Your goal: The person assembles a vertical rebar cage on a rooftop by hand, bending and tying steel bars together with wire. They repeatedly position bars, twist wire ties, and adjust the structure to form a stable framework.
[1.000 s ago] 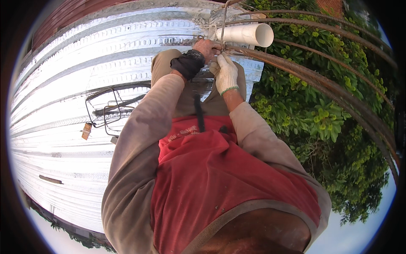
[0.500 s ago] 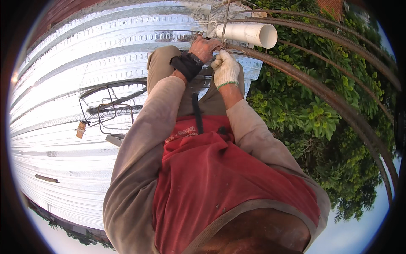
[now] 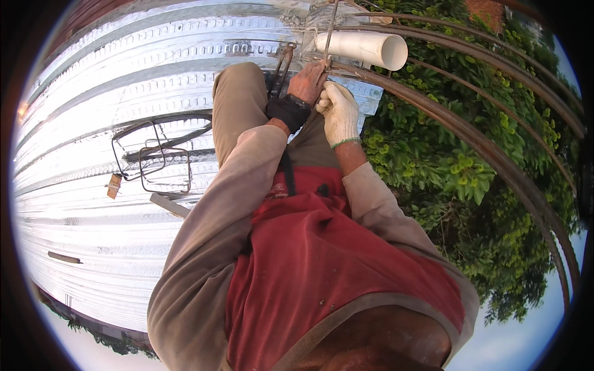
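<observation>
My left hand (image 3: 307, 82), bare with a black wrap at the wrist, has its fingers closed together beside the crossing of a thin upright rod (image 3: 331, 28) and a long rusty steel bar (image 3: 427, 105). What those fingers hold is hidden. Close beside it, my right hand (image 3: 341, 111) wears a white knit glove with a green hem; its fingers are curled into a pinch, and anything in them is too small to make out. A white plastic pipe (image 3: 356, 47) lies just beyond both hands. Left of my left hand, a narrow rusty metal loop (image 3: 285, 62) stands near my knee.
Ribbed silver metal decking (image 3: 93, 204) spreads to the left, with bent steel frames (image 3: 165, 170) and a short rusty bar piece (image 3: 64, 257) on it. Several rusty bars curve over the right side, past a leafy tree (image 3: 458, 161) beyond the decking's edge.
My left hand has shifted right and slightly down, uncovering the rusty loop. My right hand has moved a little right and down; both remain closed near the rod crossing.
</observation>
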A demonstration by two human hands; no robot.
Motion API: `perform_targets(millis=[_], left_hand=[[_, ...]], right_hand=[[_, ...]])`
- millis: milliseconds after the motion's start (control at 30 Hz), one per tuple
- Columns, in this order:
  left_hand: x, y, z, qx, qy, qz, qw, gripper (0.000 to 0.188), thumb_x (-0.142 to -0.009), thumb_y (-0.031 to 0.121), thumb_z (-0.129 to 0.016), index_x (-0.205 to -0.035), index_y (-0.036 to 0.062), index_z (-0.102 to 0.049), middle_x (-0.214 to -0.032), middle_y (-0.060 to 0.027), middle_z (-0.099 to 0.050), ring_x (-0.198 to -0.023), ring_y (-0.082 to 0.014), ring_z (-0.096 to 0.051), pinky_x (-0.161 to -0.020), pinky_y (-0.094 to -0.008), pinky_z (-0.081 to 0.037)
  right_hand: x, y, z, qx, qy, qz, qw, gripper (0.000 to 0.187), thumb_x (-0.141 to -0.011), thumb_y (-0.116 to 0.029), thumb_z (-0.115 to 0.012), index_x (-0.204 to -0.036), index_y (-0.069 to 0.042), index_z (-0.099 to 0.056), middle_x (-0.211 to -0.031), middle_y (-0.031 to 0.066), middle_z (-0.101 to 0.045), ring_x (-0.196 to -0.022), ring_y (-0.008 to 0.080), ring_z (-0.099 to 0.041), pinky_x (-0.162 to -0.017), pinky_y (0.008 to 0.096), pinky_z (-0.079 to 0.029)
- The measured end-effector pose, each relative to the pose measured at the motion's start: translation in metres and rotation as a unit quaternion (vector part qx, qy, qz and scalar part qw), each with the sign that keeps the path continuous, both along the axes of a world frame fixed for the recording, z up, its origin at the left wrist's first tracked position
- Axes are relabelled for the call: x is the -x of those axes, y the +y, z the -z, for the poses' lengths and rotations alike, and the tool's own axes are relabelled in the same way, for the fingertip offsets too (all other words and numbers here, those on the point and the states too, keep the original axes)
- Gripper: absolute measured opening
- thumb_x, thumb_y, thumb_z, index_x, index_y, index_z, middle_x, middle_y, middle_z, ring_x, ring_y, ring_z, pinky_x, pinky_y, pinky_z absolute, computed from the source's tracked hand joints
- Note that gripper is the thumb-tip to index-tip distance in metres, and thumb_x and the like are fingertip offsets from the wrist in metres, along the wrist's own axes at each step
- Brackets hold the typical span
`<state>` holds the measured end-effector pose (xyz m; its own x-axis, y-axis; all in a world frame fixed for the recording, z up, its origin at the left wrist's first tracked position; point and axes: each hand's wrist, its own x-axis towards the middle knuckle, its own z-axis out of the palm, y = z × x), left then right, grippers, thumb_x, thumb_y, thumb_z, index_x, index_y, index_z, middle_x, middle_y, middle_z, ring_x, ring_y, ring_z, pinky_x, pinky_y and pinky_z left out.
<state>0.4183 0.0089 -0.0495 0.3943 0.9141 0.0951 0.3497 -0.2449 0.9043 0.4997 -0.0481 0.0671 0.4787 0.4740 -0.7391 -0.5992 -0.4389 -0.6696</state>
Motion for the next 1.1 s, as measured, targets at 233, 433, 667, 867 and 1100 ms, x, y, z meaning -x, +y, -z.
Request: perform_targets(millis=[233, 433, 667, 867, 1100], left_hand=[[-0.004, -0.002, 0.005, -0.005, 0.071, 0.026, 0.997, 0.035, -0.103, 0.022, -0.07, -0.134, 0.0057, -0.064, -0.11, -0.0178, -0.07, -0.089, -0.0414, -0.073, -0.074, -0.0505, -0.062], [0.008, 0.026, 0.025, 0.164, -0.036, 0.115, 0.979, 0.026, -0.109, 0.031, -0.062, -0.118, 0.007, -0.068, -0.085, -0.008, -0.064, -0.073, -0.0273, -0.069, -0.06, -0.0408, -0.056], [0.014, 0.052, 0.028, 0.758, -0.454, 0.106, 0.457, 0.023, -0.114, 0.027, -0.056, -0.101, 0.0093, -0.064, -0.075, 0.0064, -0.054, -0.056, -0.0042, -0.043, -0.043, -0.0205, -0.034], [0.013, 0.015, -0.015, 0.481, -0.158, -0.058, 0.86, 0.031, -0.103, 0.02, -0.061, -0.132, 0.0122, -0.07, -0.09, -0.0047, -0.071, -0.068, -0.0215, -0.068, -0.058, -0.0335, -0.057], [0.027, 0.027, -0.034, 0.035, 0.145, 0.063, 0.987, 0.034, -0.102, 0.025, -0.067, -0.135, 0.018, -0.069, -0.103, -0.0105, -0.074, -0.093, -0.0392, -0.075, -0.077, -0.0515, -0.06]], right_hand=[[-0.03, -0.028, 0.001, 0.029, -0.015, 0.042, 0.999, 0.03, -0.105, -0.018, -0.074, -0.127, 0.002, -0.07, -0.093, 0.0028, -0.069, -0.073, 0.0124, -0.062, -0.069, 0.0331, -0.054], [-0.029, -0.024, -0.002, 0.014, -0.017, 0.022, 1.0, 0.028, -0.104, -0.017, -0.074, -0.126, 0.001, -0.071, -0.092, 0.0025, -0.069, -0.072, 0.0119, -0.063, -0.069, 0.032, -0.055], [-0.032, -0.029, 0.0, 0.023, 0.001, 0.014, 1.0, 0.027, -0.104, -0.019, -0.075, -0.123, -0.001, -0.071, -0.092, 0.0019, -0.069, -0.073, 0.0117, -0.063, -0.07, 0.0319, -0.055], [-0.03, -0.028, 0.009, 0.039, 0.015, 0.015, 0.999, 0.03, -0.104, -0.021, -0.075, -0.126, -0.001, -0.071, -0.093, 0.0017, -0.069, -0.073, 0.0121, -0.062, -0.071, 0.0323, -0.055], [-0.028, -0.016, 0.02, 0.038, 0.002, -0.038, 0.999, 0.033, -0.104, -0.019, -0.073, -0.129, 0.002, -0.069, -0.094, 0.0025, -0.068, -0.075, 0.0115, -0.062, -0.071, 0.0314, -0.056]])
